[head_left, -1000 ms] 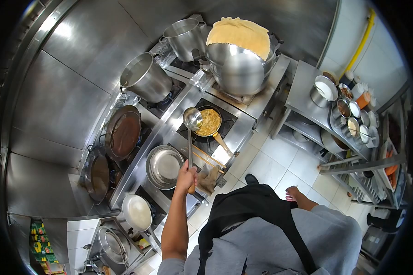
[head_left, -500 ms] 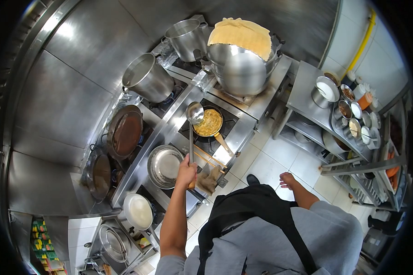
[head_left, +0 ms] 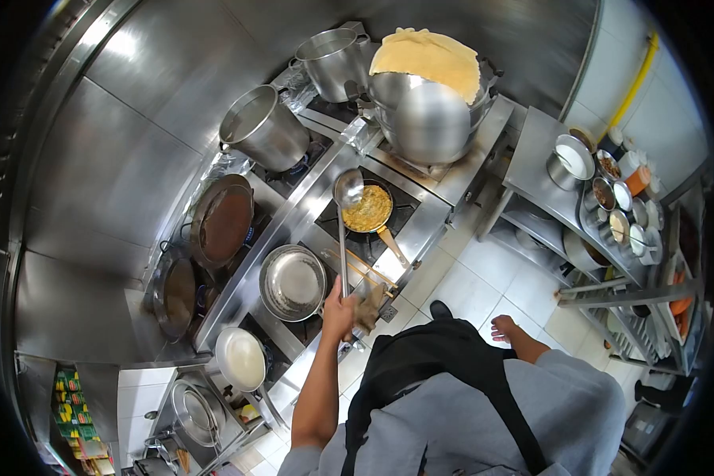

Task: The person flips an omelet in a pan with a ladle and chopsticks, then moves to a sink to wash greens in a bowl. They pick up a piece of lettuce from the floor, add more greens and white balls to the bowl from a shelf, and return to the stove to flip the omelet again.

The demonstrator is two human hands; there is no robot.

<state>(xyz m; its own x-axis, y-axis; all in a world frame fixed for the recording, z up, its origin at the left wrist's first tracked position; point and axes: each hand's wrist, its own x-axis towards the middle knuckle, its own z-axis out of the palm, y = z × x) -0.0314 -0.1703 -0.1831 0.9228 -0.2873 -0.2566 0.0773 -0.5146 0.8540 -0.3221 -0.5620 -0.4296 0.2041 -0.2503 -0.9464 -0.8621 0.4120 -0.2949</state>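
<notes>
My left hand (head_left: pixel 339 312) is closed round the handle of a long metal ladle (head_left: pixel 347 189). The ladle's bowl hangs at the left rim of a small frying pan (head_left: pixel 367 208), which holds a yellow, egg-like food on a burner. Between that pan and my left hand lie wooden chopsticks (head_left: pixel 357 268) and a brown cloth (head_left: pixel 369 309). A wide empty metal pan (head_left: pixel 293 282) sits to the left of my left hand. My right hand (head_left: pixel 503 328) hangs over the floor at my right side, holding nothing, its fingers loosely apart.
Two tall pots (head_left: pixel 265 131) and dark pans (head_left: pixel 224 222) stand along the back burners. A large metal bowl (head_left: pixel 432 123) bears a yellow cloth (head_left: pixel 428 62). Another pan (head_left: pixel 242 358) with pale contents is lower left. Containers fill the right-hand shelf (head_left: pixel 531 166).
My left hand and the ladle have shifted slightly right relative to the wide pan. The whole view has moved a little. My right hand still hangs at my side.
</notes>
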